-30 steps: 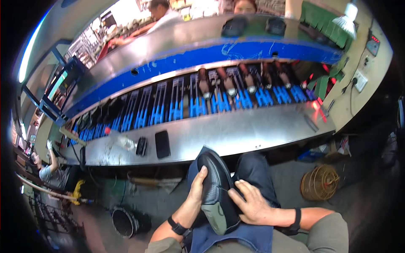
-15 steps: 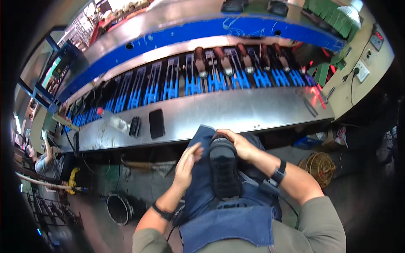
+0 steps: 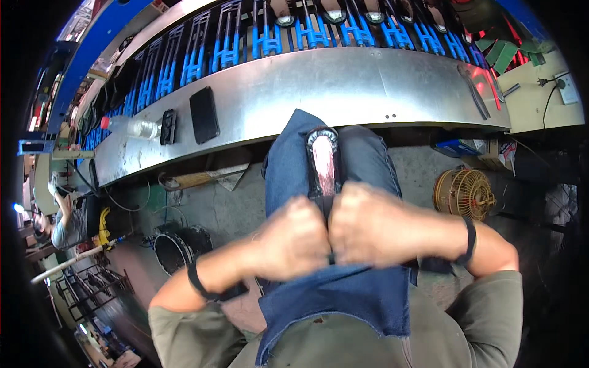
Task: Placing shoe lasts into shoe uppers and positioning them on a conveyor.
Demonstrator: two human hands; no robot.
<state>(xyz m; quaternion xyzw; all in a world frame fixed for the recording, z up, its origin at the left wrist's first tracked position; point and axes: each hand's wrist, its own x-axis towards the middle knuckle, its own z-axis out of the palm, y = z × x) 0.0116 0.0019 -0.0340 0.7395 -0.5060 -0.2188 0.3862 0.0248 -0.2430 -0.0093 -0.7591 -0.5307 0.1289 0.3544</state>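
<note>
A dark shoe upper (image 3: pixel 316 167) rests bottom-up between my thighs, its pale pinkish underside (image 3: pixel 323 158) bare at the far end. My left hand (image 3: pixel 291 239) and my right hand (image 3: pixel 371 227) are side by side over the near end, both closed into fists and blurred by motion. Between the fists shows a strip of a black shoe sole (image 3: pixel 321 202), mostly hidden by the fingers. Its near edge comes out below the knuckles, above the blue apron (image 3: pixel 331 297) on my lap.
Beyond my knees runs a metal bench (image 3: pixel 294 86) with a phone (image 3: pixel 204 115), a small black case (image 3: pixel 168 126), a clear bottle (image 3: pixel 142 129) and pliers-like tools (image 3: pixel 472 92). Blue racks (image 3: pixel 313 34) hold shoes behind it. A bucket (image 3: pixel 173 250) and a wicker basket (image 3: pixel 463 195) stand on the floor; another person sits far left.
The sole, earlier covering the shoe bottom, is off its far end, baring the pinkish underside. Both hands have moved toward me and closed into fists. The view has tilted downward.
</note>
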